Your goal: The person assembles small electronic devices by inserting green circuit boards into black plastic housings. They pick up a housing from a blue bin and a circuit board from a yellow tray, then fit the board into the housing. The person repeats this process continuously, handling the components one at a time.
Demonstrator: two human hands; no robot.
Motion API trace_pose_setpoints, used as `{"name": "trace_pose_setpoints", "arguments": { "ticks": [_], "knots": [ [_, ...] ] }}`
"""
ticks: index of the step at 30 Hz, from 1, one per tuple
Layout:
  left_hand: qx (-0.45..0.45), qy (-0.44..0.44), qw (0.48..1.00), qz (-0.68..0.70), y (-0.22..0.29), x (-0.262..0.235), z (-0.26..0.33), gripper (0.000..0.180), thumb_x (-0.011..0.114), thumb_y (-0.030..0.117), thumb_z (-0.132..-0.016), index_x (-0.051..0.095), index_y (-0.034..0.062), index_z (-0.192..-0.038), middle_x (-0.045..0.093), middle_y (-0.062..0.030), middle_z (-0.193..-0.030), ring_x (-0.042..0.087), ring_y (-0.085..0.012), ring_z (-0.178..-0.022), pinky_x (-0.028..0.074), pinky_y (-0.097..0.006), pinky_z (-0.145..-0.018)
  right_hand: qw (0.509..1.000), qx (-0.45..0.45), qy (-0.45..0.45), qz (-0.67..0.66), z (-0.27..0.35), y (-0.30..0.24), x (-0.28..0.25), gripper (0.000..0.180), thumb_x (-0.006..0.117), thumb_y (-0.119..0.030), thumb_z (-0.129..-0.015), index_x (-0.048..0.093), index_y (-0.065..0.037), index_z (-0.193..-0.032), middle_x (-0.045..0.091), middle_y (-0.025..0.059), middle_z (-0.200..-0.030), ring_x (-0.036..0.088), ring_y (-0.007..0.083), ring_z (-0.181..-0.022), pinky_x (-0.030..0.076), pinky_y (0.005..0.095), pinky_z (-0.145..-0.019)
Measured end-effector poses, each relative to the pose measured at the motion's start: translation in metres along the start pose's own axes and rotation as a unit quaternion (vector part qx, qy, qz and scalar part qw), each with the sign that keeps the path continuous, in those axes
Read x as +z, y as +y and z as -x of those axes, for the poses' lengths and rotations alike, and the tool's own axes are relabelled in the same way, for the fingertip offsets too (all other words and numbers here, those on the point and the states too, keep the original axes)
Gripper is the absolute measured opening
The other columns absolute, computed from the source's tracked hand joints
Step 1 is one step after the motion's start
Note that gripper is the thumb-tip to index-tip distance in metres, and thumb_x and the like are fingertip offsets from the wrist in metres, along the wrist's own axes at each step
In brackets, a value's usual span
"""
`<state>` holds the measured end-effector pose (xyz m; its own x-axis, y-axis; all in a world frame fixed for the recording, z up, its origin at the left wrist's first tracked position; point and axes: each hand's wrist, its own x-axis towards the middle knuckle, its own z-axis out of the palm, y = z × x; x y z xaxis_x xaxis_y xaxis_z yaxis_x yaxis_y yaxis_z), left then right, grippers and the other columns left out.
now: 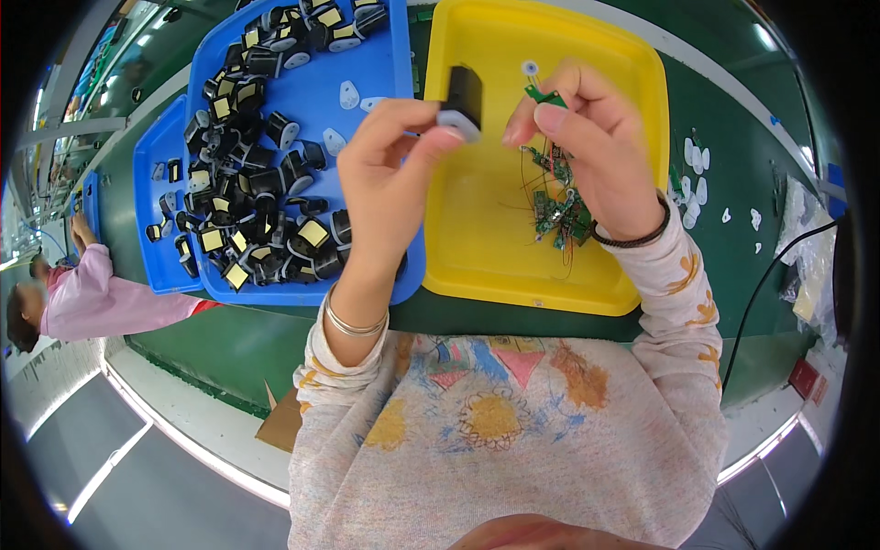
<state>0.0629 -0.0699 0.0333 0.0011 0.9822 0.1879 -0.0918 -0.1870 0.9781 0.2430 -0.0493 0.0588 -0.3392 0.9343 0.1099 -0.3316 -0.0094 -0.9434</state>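
Observation:
My left hand [390, 160] pinches a black plastic housing with a grey end [465, 99], held over the left side of the yellow tray [541, 291]. Between the thumb and fingers of my right hand [600, 137] is a small green circuit board [544, 95]; a round white part on short leads sticks up from it. Below that hand, a loose pile of green circuit boards [561, 215] with thin wires lies in the yellow tray. To the left stands a blue tray [321, 87] with many similar black housings [266, 179], several showing pale yellow pads.
A smaller blue tray [151, 261] with more black parts adjoins on the far left. White plastic pieces [694, 188] lie on the green table at right, near clear plastic bags [807, 243] and a black cable [765, 275]. Another person in pink [119, 293] sits at left.

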Motion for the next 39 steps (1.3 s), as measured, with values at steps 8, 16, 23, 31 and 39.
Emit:
{"name": "trace_pose_setpoints", "arguments": {
  "ticks": [8, 16, 23, 31, 39],
  "knots": [
    [-0.065, -0.044, 0.992, 0.099, -0.001, 0.007, 0.008, 0.023, 0.061, -0.001, -0.078, 0.058, -0.0037, -0.101, 0.057, -0.0081, -0.096, 0.057, -0.0148, -0.085, 0.045, -0.026, -0.077, 0.992, 0.017, -0.047, -0.115, 0.004, 0.014, 0.011, 0.012, 0.056, -0.008, -0.083, 0.045, -0.004, -0.082, 0.056, 0.0042, -0.079, 0.057, 0.0114, -0.069, 0.044, 0.0217, -0.065],
    [-0.097, -0.023, 0.981, 0.164, -0.003, 0.009, 0.008, 0.021, 0.062, -0.007, -0.074, 0.055, -0.0021, -0.093, 0.053, -0.0091, -0.103, 0.054, -0.0151, -0.095, 0.047, -0.027, -0.079, 0.978, -0.161, 0.067, 0.118, 0.006, 0.023, 0.008, 0.022, 0.063, 0.001, -0.076, 0.058, 0.000, -0.096, 0.060, 0.0081, -0.088, 0.060, 0.0145, -0.076, 0.047, 0.0247, -0.069],
    [-0.077, -0.022, 0.982, 0.174, -0.006, 0.008, 0.008, 0.023, 0.064, -0.009, -0.071, 0.054, -0.0021, -0.090, 0.049, -0.0084, -0.103, 0.053, -0.0156, -0.095, 0.049, -0.026, -0.078, 0.915, -0.218, 0.055, 0.334, 0.004, 0.014, 0.006, 0.015, 0.067, 0.002, -0.067, 0.063, -0.001, -0.081, 0.063, 0.0087, -0.075, 0.061, 0.0164, -0.064, 0.048, 0.0226, -0.056],
    [-0.046, -0.022, 0.995, 0.088, -0.005, 0.008, 0.008, 0.023, 0.066, -0.006, -0.070, 0.054, -0.0028, -0.089, 0.048, -0.0088, -0.102, 0.054, -0.0157, -0.093, 0.051, -0.026, -0.078, 0.924, -0.195, 0.063, 0.323, 0.005, 0.015, 0.005, 0.014, 0.068, 0.002, -0.067, 0.064, -0.001, -0.080, 0.062, 0.0083, -0.072, 0.060, 0.0162, -0.061, 0.047, 0.0226, -0.054],
    [-0.037, -0.030, 0.994, 0.100, -0.003, 0.010, 0.007, 0.022, 0.066, -0.006, -0.071, 0.054, -0.0027, -0.090, 0.048, -0.0088, -0.102, 0.054, -0.0153, -0.093, 0.050, -0.026, -0.078, 0.881, -0.255, 0.046, 0.395, 0.004, 0.013, 0.005, 0.016, 0.069, 0.003, -0.064, 0.063, -0.001, -0.078, 0.060, 0.0086, -0.070, 0.059, 0.0182, -0.059, 0.045, 0.0241, -0.051]
  ]
}}
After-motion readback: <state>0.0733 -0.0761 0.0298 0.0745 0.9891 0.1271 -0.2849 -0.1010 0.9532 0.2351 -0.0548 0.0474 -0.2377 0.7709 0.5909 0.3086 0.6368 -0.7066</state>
